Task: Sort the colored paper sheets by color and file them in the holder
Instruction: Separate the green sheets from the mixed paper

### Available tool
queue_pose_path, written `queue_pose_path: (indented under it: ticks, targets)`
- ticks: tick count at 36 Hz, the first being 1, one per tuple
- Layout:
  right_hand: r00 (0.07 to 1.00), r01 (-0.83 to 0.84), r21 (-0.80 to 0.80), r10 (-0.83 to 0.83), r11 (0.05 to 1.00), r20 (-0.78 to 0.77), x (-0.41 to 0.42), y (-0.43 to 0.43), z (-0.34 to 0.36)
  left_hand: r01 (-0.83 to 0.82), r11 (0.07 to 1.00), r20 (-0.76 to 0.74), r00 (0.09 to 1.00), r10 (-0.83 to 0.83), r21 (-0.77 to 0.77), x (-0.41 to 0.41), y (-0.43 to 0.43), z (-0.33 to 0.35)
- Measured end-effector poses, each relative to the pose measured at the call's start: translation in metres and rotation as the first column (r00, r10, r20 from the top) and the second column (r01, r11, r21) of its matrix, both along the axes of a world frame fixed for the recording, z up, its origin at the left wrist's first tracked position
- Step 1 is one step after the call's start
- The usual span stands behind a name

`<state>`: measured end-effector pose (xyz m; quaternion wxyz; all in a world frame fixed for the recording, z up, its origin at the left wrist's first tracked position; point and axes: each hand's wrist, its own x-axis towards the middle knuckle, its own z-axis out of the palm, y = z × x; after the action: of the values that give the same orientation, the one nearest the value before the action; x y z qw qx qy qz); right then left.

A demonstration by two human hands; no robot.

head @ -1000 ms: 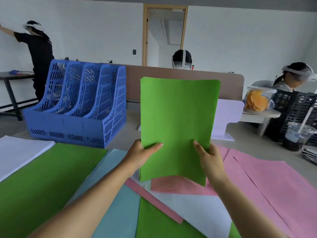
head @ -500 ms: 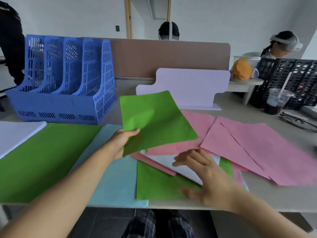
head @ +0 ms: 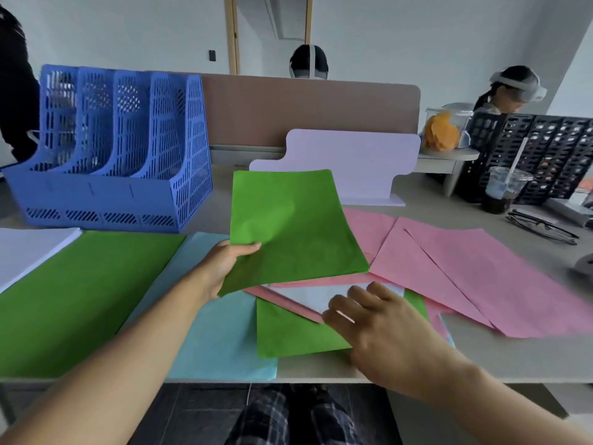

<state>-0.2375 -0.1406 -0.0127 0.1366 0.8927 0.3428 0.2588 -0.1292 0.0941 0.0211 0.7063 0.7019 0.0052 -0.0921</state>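
Note:
My left hand [head: 224, 268] grips the lower left edge of a stack of green sheets [head: 295, 229], held tilted above the table. My right hand [head: 385, 335] is spread, fingers apart, over another green sheet [head: 288, 332] and a white sheet [head: 308, 297] in the mixed pile. Pink sheets [head: 465, 271] fan out to the right. A green pile [head: 80, 293], a light blue pile [head: 218, 342] and a white pile [head: 29, 248] lie on the left. The blue mesh file holder [head: 122, 155] stands at the back left, its slots showing no paper.
A lilac bookend [head: 353, 162] stands behind the papers against a brown divider [head: 308, 114]. An iced drink cup [head: 503, 191], glasses [head: 542, 226] and a black mesh holder [head: 545, 149] sit far right. Other people are behind the divider and at the left.
My right hand let go of the green stack and dropped onto the pile near the table's front. My left hand alone now holds the stack, lowered and tilted flatter.

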Motion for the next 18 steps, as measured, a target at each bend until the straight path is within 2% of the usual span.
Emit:
queue_pose_path:
  ticks: [3,6,9,13,18]
  targets:
    - [0.998,0.057,0.076,-0.059,0.995,0.029,0.008,-0.001,0.007,0.023,1.0,0.004,1.0,-0.023,-0.021,-0.003,-0.001,0.002]
    - [0.997,0.075,0.214,-0.072,0.974,-0.024,0.014,-0.007,0.024,0.035,0.999,-0.025,0.999,-0.035,-0.007,0.008,0.003,-0.005]
    - [0.995,0.06,0.362,-0.025,0.93,-0.1,0.021,-0.017,0.048,0.03,0.999,-0.041,0.999,-0.032,-0.039,0.016,0.007,-0.011]
    - [0.991,-0.006,0.537,0.075,0.843,-0.107,0.027,-0.027,0.079,0.01,0.998,-0.081,0.997,-0.015,-0.06,0.025,0.009,-0.017]
    - [0.999,-0.041,0.591,0.042,0.806,0.012,0.042,-0.028,0.112,-0.001,0.999,0.003,1.0,0.001,0.052,0.028,0.007,-0.022]
